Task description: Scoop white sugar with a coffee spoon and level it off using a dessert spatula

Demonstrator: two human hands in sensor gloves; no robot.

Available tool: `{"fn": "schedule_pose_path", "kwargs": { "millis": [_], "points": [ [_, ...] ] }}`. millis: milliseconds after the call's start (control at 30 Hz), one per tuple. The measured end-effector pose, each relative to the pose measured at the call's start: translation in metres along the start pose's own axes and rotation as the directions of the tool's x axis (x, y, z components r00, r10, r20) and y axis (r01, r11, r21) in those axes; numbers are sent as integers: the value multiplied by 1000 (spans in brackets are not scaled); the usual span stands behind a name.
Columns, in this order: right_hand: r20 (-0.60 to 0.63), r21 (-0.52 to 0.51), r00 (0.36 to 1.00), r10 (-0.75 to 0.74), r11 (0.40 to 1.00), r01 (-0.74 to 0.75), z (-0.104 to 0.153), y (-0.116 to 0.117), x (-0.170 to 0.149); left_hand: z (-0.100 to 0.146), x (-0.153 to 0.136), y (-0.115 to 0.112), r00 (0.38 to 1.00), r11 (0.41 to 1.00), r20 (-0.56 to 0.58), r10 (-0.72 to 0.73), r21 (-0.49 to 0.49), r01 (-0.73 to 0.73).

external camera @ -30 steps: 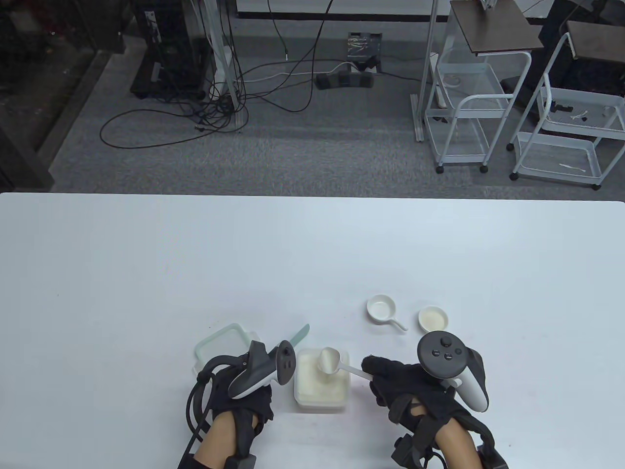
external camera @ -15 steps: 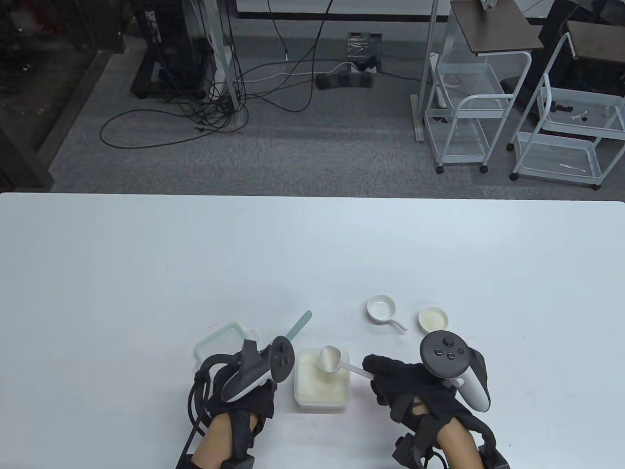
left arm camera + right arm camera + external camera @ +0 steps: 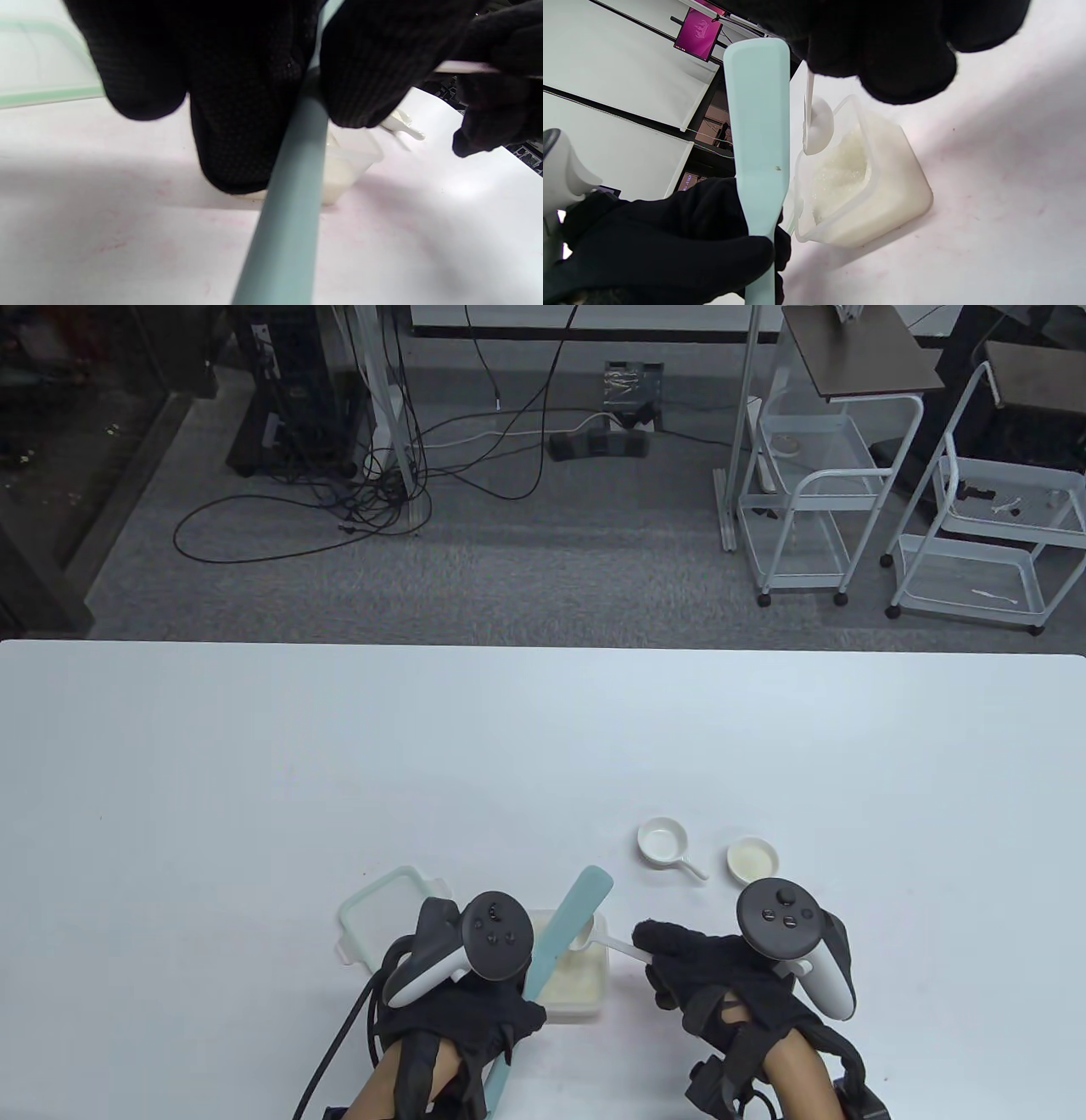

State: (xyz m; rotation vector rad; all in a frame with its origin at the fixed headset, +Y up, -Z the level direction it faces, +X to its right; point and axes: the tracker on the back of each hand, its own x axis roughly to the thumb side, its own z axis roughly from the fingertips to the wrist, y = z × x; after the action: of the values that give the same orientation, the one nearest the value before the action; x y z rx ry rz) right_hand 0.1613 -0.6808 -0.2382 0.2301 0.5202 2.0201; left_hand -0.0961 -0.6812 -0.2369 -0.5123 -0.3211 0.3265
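My left hand (image 3: 462, 1014) grips a pale green dessert spatula (image 3: 567, 929) by its handle; its blade lies across the top of the white coffee spoon (image 3: 585, 937). My right hand (image 3: 687, 963) holds the spoon by its handle above a clear square container of white sugar (image 3: 581, 984). In the right wrist view the spatula (image 3: 759, 127) stands beside the spoon bowl (image 3: 818, 127) over the sugar container (image 3: 865, 186). In the left wrist view my fingers (image 3: 237, 84) wrap the spatula handle (image 3: 292, 203).
The container's green-rimmed lid (image 3: 382, 903) lies left of my left hand. A small white handled dish (image 3: 663, 844) and a small round dish (image 3: 753, 858) stand behind my right hand. The table's front edge is near my wrists.
My left hand has turned and swung the spatula to the right, from pointing past the container's back left to lying across the spoon. My right hand and the spoon stayed nearly still.
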Motion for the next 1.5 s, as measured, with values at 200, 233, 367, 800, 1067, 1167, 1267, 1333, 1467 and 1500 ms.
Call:
{"fn": "schedule_pose_path", "kwargs": {
  "millis": [200,233,367,800,1067,1167,1267,1333,1467,1500],
  "points": [
    [7,18,998,-61,998,61,0,-3,-3,-3,1,-4,1000,1000,-10,-13,-6,13],
    [7,19,998,-66,998,66,0,-3,-4,-3,1,-4,1000,1000,-9,-15,-6,15],
    [8,29,996,-92,995,92,-1,-4,-6,-3,3,-6,1000,1000,-14,-28,-7,28],
    [-3,57,992,-125,991,125,0,-5,-7,-6,-7,-5,991,996,-104,-84,-31,81],
    [-27,52,994,-105,993,106,0,-5,-8,-4,-10,-2,982,991,-135,-134,-25,132],
    [-25,51,994,-107,993,108,0,-6,-8,-4,-10,-1,982,991,-136,-134,-23,132],
    [-26,58,994,-110,992,111,1,-6,-8,-3,-11,0,982,991,-139,-130,-4,131],
    [-22,59,993,-115,992,116,1,-7,-8,0,-11,4,975,986,-157,-154,36,162],
    [-14,61,992,-123,990,123,3,-9,-8,5,-14,12,954,959,-212,-212,145,245],
    [-13,62,992,-124,990,124,3,-9,-8,6,-15,13,954,956,-215,-207,160,244]
  ]
}}
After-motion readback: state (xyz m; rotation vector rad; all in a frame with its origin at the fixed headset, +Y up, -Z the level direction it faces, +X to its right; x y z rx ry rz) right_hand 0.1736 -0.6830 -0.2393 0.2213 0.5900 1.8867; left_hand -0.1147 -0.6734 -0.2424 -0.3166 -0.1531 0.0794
